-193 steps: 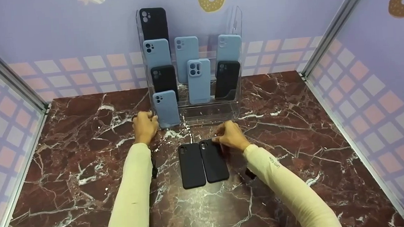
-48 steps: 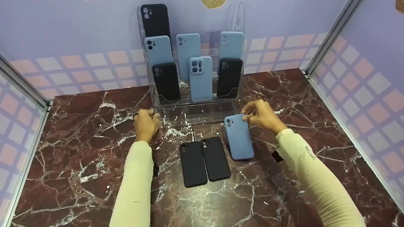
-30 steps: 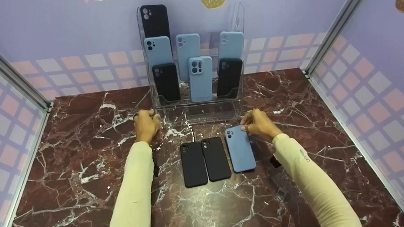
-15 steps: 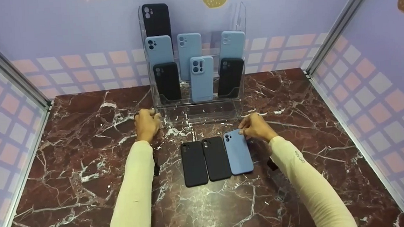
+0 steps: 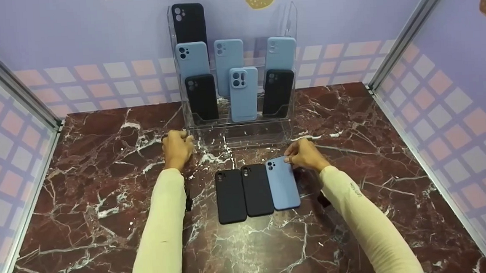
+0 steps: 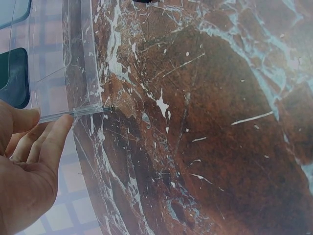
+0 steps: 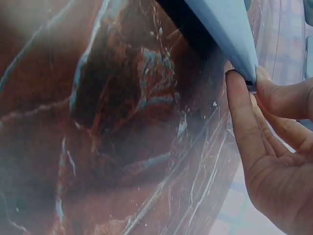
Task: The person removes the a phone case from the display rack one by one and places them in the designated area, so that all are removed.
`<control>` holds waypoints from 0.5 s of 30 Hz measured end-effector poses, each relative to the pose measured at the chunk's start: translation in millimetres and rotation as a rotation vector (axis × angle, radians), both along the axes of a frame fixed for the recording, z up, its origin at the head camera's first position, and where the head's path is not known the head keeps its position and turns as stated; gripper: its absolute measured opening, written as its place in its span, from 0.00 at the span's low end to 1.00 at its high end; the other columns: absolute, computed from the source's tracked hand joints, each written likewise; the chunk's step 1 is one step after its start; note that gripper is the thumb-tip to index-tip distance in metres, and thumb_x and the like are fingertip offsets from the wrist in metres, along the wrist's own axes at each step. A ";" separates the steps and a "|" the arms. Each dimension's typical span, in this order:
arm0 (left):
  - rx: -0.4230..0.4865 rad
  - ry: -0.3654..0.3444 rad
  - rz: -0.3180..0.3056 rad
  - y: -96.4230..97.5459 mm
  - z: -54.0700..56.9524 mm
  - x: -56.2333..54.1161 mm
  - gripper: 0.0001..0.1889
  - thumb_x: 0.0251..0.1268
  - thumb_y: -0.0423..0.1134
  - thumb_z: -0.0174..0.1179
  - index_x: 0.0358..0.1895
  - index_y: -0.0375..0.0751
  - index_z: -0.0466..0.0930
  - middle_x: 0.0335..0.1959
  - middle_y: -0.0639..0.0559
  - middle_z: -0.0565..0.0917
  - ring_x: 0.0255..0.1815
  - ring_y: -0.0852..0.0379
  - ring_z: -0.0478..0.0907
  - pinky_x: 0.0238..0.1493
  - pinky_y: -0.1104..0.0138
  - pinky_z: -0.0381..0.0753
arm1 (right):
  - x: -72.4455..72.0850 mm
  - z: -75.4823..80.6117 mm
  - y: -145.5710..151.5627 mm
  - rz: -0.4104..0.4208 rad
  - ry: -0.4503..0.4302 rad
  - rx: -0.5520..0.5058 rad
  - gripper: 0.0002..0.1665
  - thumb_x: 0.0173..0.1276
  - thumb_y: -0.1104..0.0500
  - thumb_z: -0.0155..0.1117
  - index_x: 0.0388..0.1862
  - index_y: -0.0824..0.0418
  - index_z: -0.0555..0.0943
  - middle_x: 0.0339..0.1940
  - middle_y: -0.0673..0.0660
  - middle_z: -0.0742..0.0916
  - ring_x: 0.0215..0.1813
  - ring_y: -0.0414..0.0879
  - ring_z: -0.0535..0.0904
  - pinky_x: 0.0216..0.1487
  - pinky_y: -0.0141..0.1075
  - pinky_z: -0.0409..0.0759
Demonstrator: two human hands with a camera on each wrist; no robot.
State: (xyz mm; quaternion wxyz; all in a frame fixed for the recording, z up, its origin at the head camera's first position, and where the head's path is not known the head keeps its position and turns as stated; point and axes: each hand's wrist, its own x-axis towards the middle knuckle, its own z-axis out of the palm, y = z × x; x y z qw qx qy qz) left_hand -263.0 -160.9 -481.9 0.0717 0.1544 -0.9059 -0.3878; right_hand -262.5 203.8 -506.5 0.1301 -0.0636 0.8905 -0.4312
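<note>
My right hand pinches the top right corner of a light blue phone case between thumb and fingers. In the right wrist view the blue case slopes, its held corner raised off the table. Directly left of it lie two black phone cases, one in the middle and one at the row's left end, edges touching or nearly so. My left hand stays at the lower left of a clear display stand; in the left wrist view, thumb and fingers pinch the stand's side edge.
Several black and light blue phone cases lean in the stand's upper tiers, among them a blue one at centre and a black one at right. Its lowest tier holds no case. Patterned panels enclose the dark red marbled table.
The blue case has left the stand's lowest tier. My right hand has lowered it and moved it left against the black cases, which have shifted slightly left. My left hand keeps its place.
</note>
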 end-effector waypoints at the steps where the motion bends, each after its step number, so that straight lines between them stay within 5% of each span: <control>1: -0.001 0.002 -0.002 0.1 -0.1 -0.1 0.15 0.69 0.38 0.62 0.55 0.38 0.86 0.56 0.39 0.85 0.59 0.33 0.79 0.63 0.45 0.73 | 0.0 -0.5 -0.5 0.001 0.001 -0.003 0.05 0.61 0.73 0.71 0.37 0.74 0.85 0.30 0.62 0.87 0.28 0.50 0.85 0.34 0.45 0.88; 15: 0.000 0.023 -0.014 -0.2 -1.8 0.2 0.14 0.69 0.37 0.62 0.54 0.36 0.87 0.54 0.39 0.86 0.59 0.34 0.80 0.63 0.46 0.74 | -0.5 -7.0 -1.4 0.028 -0.016 -0.057 0.06 0.62 0.73 0.70 0.38 0.76 0.86 0.34 0.67 0.89 0.31 0.51 0.87 0.34 0.42 0.88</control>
